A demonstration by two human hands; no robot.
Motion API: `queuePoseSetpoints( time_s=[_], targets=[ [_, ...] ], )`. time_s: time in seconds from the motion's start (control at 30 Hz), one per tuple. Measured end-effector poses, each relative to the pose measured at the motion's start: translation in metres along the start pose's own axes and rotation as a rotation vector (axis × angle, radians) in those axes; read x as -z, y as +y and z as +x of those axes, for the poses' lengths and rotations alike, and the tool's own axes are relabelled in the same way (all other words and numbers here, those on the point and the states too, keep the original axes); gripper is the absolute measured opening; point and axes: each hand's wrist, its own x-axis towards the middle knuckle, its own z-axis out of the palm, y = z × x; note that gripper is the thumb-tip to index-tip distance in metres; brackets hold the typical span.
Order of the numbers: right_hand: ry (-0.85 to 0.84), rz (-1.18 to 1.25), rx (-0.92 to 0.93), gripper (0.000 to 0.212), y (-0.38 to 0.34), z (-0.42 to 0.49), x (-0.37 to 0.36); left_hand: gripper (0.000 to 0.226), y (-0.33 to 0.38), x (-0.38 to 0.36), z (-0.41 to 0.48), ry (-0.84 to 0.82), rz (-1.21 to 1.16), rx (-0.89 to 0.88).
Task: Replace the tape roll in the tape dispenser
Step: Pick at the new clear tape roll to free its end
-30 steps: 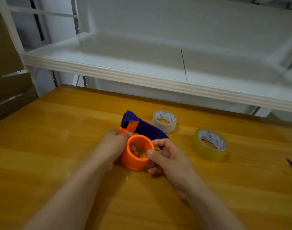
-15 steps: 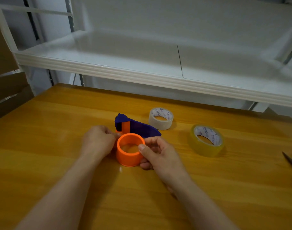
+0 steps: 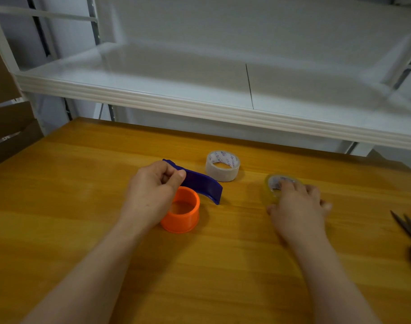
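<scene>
Left hand (image 3: 153, 195) curled on dispenser (image 3: 200, 183), right hand (image 3: 298, 204) blurred, spread over half-hidden yellow roll (image 3: 270, 190).

I seem to be at a packing or stockroom bench: a wooden worktop (image 3: 83, 206) under a bare white metal shelf (image 3: 176, 99). Flattened cardboard (image 3: 6, 127) leans at the left, and tape rolls (image 3: 222, 168) and scissors (image 3: 410, 232) lie on the worktop.

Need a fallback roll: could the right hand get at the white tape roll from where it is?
Probably yes. The right hand rests on the yellowish tape roll, and only bare wooden table lies between it and the white tape roll. The dispenser's blue blade guard sits beside that path.
</scene>
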Motion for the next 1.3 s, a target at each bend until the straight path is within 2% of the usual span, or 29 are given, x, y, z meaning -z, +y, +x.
queuePoseSetpoints(
  time_s=[0.17,0.27,0.33,0.4,0.5,0.57,0.63,0.73,0.97,1.3],
  targets=[
    [-0.058,-0.080,0.000,0.033,0.004,0.001,0.003,0.025,0.001,0.002,-0.001,0.011,-0.083,-0.011],
    [-0.040,0.021,0.027,0.036,0.002,0.001,0.007,0.026,0.002,0.003,-0.001,0.019,-0.171,0.007],
    [-0.004,0.239,0.045,0.042,-0.001,0.000,0.010,0.025,0.004,0.004,-0.001,0.000,-0.261,0.019],
    [-0.019,0.659,0.089,0.040,-0.005,-0.006,0.013,0.023,0.007,0.004,-0.003,-0.037,-0.370,0.031],
    [-0.160,1.279,0.186,0.025,-0.014,-0.018,0.018,0.022,0.012,0.005,-0.007,-0.117,-0.476,0.035],
    [-0.205,1.442,0.262,0.027,-0.020,-0.023,0.020,0.020,0.014,0.004,-0.010,-0.185,-0.513,0.027],
    [-0.215,1.491,0.328,0.033,-0.025,-0.027,0.020,0.020,0.017,0.002,-0.013,-0.249,-0.572,0.030],
    [-0.204,1.496,0.400,0.031,-0.028,-0.029,0.017,0.033,0.021,0.000,-0.017,-0.321,-0.613,-0.009],
    [-0.182,1.425,0.630,0.025,-0.031,-0.034,0.013,0.039,0.032,-0.003,-0.030,-0.411,-0.515,-0.087],
    [-0.196,1.390,0.605,0.018,-0.040,-0.040,0.007,0.038,0.032,-0.005,-0.029,-0.319,-0.673,-0.068]
  ],
)
